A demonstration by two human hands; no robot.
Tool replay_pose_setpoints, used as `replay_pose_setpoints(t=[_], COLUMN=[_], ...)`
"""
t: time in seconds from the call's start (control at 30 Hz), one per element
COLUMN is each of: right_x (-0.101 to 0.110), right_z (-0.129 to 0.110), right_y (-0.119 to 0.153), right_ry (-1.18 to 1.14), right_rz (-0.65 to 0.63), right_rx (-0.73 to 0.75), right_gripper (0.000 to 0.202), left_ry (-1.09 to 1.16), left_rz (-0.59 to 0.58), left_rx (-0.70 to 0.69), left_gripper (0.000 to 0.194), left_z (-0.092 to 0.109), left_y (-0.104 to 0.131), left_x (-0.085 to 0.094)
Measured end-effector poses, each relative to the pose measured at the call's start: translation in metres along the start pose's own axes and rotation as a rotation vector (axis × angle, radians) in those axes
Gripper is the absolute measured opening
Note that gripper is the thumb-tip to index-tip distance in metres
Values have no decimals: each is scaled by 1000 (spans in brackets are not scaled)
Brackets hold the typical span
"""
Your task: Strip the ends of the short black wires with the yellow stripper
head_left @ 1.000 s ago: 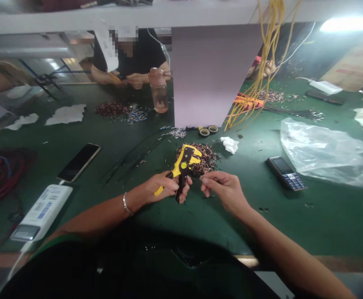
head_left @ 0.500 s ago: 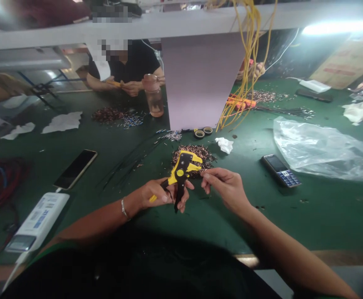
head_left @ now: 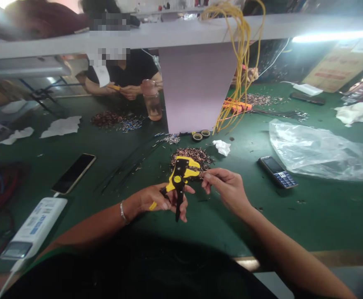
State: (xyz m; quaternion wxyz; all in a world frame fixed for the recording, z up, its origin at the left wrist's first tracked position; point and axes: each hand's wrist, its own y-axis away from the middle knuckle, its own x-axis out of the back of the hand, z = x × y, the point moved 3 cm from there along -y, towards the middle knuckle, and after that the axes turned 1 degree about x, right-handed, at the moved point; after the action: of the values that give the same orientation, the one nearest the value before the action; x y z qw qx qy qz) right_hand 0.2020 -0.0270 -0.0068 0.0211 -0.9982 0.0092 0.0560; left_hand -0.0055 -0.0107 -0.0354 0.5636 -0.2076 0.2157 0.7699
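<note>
A yellow-and-black wire stripper [head_left: 178, 178] is held in my left hand [head_left: 164, 198], fingers around its handles and jaws pointing right. At the jaw tips, my right hand [head_left: 221, 182] pinches something tiny between thumb and forefinger, seemingly a short wire end; it is too small to make out fully. Just behind the tool lies a pile of short black wire pieces with copper-coloured ends [head_left: 193, 155], partly covered by the stripper.
Loose black wires [head_left: 122, 166] lie left of the pile. A smartphone [head_left: 74, 173] and white power strip [head_left: 35, 228] are at left. A keypad phone [head_left: 277, 171] and clear plastic bag [head_left: 318, 151] lie right. Yellow cables [head_left: 242, 54] hang ahead; a co-worker [head_left: 125, 79] sits opposite.
The stripper's jaws have come closer together, and their tips are now nearer my right fingertips. The whole view has shifted slightly.
</note>
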Motion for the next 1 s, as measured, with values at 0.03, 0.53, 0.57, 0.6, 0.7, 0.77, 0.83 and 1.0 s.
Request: replay_pose_setpoints(t=[0.03,0.53,0.57,0.6,0.7,0.77,0.83,1.0], right_x=[-1,-3,-3,-3,-3,-3,-3,-5], right_z=[-1,-2,-2,-3,-3,-3,-4,-5], right_y=[0,2,2,2,2,2,3,4], right_ry=[6,-24,-17,-8,-3,-16,-29,2], right_rz=[-8,-22,-26,-30,-33,-25,-16,-30], right_rx=[-3,-23,-24,-25,-23,-19,-11,-18], right_gripper=[13,14,15,15,14,13,13,15], left_ry=[-6,-3,-6,-6,26,49,61,41], left_rz=[-9,4,4,7,15,19,26,36], left_rx=[4,-20,-13,-6,0,-6,-13,-5], left_gripper=[68,70,70,71,68,64,61,62], left_z=[-1,0,0,0,-1,0,1,1], left_y=[0,-2,-2,-2,-2,-2,-2,-2], left_x=[1,-2,-2,-2,-2,-2,-3,-3])
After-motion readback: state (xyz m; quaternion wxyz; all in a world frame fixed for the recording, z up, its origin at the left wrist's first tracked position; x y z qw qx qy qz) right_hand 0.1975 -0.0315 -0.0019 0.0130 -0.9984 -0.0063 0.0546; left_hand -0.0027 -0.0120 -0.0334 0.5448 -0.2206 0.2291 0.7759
